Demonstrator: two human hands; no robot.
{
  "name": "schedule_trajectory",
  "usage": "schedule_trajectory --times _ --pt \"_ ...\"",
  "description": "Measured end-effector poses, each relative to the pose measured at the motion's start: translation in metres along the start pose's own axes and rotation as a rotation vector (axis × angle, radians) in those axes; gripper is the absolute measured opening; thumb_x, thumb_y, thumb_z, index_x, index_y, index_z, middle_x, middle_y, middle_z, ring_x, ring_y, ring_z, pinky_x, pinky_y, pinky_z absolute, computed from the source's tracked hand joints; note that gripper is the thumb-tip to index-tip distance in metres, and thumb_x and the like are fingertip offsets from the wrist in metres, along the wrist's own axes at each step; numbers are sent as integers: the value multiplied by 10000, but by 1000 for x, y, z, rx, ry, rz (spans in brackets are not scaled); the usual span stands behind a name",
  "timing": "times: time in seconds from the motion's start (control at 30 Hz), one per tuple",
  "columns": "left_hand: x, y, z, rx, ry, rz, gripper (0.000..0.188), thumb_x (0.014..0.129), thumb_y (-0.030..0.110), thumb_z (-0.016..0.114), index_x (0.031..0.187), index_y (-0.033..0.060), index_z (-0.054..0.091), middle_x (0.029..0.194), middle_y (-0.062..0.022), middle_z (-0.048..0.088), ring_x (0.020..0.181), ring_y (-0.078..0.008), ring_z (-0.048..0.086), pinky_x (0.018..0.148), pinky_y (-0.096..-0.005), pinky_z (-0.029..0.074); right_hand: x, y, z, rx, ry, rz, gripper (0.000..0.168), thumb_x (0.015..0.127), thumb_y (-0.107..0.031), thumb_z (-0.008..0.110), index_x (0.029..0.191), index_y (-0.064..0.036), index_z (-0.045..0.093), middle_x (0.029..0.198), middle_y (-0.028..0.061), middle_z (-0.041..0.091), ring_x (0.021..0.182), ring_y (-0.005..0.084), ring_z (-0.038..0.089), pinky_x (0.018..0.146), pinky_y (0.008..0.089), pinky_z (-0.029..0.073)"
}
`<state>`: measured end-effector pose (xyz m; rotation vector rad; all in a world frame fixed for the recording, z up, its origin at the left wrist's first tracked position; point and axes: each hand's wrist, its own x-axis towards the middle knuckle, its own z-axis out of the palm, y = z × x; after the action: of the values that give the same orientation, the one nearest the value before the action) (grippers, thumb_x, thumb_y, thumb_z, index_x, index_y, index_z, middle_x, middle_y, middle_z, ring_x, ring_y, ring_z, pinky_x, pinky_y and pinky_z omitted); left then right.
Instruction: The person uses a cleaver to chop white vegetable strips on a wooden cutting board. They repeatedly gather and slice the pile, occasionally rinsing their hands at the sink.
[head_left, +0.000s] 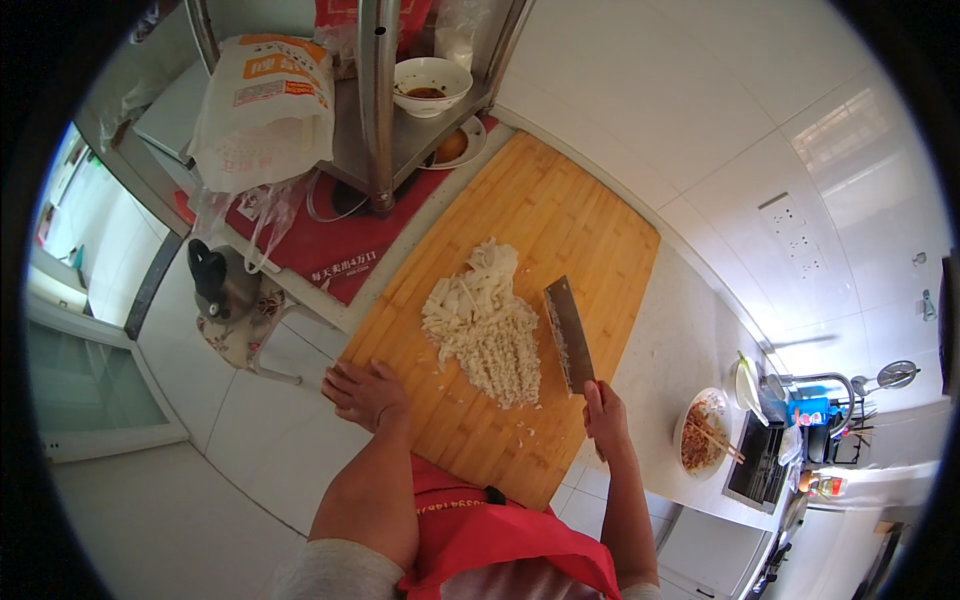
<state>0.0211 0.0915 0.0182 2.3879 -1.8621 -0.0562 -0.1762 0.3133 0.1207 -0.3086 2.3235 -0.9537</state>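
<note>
My right hand (606, 420) grips the handle of a Chinese cleaver (574, 337). Its broad blade is just right of a pile of chopped pale vegetable (487, 322), apart from it, with small bits stuck along the cutting edge. The pile is coarse at the far end and finely minced at the near end. Under it lies a large bamboo cutting board (577, 195), with a few crumbs scattered around. My left hand (367, 394) rests on the board's left edge, holding nothing, fingers spread toward the rim.
To the right on the counter (637, 382) stands a bowl of minced filling (703, 435) with chopsticks (720, 441), near the sink (757, 461). A metal rack (379, 112) at upper left bears a white bowl (433, 84) of dark sauce. A kettle (225, 285) sits on a stool.
</note>
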Motion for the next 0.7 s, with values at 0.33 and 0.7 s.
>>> schedule_trajectory --times 0.33,0.7 --pt "0 -1 -1 -20 -9 9 561 837 419 458 1279 97 335 1347 -135 312 1276 -307 237 883 -509 365 -56 4 6 -240 -84 -123 304 889 -298 487 898 2 534 636 189 547 587 297 569 545 363 430" --pt "-1 0 -7 8 -6 7 552 851 429 431 1275 90 328 1338 -133 318 1276 -298 240 896 -492 364 -71 -4 43 -268 -74 -201 322 896 -324 471 950 -9 507 725 229 575 703 411 572 585 428 439"
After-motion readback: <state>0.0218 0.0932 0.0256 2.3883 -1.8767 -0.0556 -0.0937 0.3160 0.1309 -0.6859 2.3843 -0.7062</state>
